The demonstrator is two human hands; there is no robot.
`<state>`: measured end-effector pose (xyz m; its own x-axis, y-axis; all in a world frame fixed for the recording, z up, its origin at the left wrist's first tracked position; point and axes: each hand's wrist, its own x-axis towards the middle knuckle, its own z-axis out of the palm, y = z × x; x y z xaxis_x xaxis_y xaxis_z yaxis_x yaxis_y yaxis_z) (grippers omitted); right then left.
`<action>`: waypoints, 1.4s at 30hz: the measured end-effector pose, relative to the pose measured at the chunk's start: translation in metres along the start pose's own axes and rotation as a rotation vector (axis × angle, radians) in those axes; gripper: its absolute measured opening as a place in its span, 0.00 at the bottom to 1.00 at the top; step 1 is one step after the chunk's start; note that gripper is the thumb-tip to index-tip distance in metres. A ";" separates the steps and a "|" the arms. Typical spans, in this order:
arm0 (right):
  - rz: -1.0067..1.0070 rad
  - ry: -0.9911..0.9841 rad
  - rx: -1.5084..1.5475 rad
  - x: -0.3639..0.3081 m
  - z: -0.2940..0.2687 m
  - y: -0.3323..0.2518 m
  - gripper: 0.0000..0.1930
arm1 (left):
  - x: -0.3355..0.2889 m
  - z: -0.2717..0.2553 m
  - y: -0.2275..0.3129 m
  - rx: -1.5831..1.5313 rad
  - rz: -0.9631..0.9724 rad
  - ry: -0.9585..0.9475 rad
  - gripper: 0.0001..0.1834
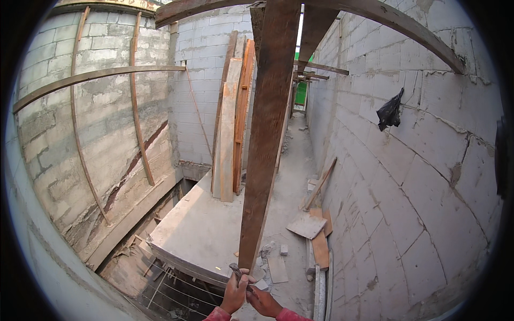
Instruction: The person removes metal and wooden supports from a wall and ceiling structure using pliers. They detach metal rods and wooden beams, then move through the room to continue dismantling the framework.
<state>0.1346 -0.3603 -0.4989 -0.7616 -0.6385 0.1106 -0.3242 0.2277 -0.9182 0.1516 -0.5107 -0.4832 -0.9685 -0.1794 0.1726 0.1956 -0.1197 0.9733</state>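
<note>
A long dark-brown wooden plank (267, 123) stands upright before me, its lower end right at my hands. My left hand (234, 295) is closed at the plank's foot, fingers wrapped round a short dark tool (234, 267) with a hammer-like head. Its handle is mostly covered by the fingers. Against it, my right hand (263, 302) is closed too, the fingertips meeting the left hand's just below the plank's end. What the right fingers pinch is hidden.
Several boards (230, 128) lean on the back block wall. Below lies a concrete slab (187, 224), with an opening and reinforcing bars (176, 283) beside its edge. Wood scraps (316, 230) line the right wall, where a black plastic bag (390, 111) hangs. Curved-looking beams (375, 13) cross overhead.
</note>
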 end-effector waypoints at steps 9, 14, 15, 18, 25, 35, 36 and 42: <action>0.107 -0.072 0.161 -0.009 0.013 0.008 0.16 | -0.024 -0.009 -0.004 -0.094 -0.205 0.032 0.22; 0.084 -0.056 0.148 -0.020 0.020 0.020 0.19 | -0.032 -0.004 -0.002 -0.060 -0.164 0.023 0.23; 0.049 -0.038 0.124 -0.022 0.024 0.026 0.21 | -0.034 -0.005 -0.005 -0.060 -0.140 0.027 0.24; 0.100 -0.047 0.178 -0.025 0.029 0.041 0.19 | -0.035 -0.010 -0.004 0.037 -0.209 -0.001 0.26; 0.312 0.051 0.267 -0.043 0.018 0.034 0.16 | -0.041 -0.024 -0.028 0.074 -0.222 -0.010 0.25; 0.508 0.444 0.417 -0.034 -0.028 0.071 0.19 | 0.043 -0.043 -0.036 0.304 -0.083 -0.021 0.26; 0.521 0.496 0.414 -0.027 -0.032 0.072 0.19 | 0.062 -0.040 -0.032 0.239 -0.037 0.021 0.31; 0.445 0.798 0.465 0.003 -0.042 0.081 0.20 | 0.169 -0.037 -0.003 0.295 0.320 -0.025 0.46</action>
<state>0.0826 -0.3124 -0.5566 -0.9661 0.1478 -0.2117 0.1997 -0.0915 -0.9756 -0.0067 -0.5766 -0.4623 -0.8703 -0.1378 0.4728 0.4379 0.2229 0.8710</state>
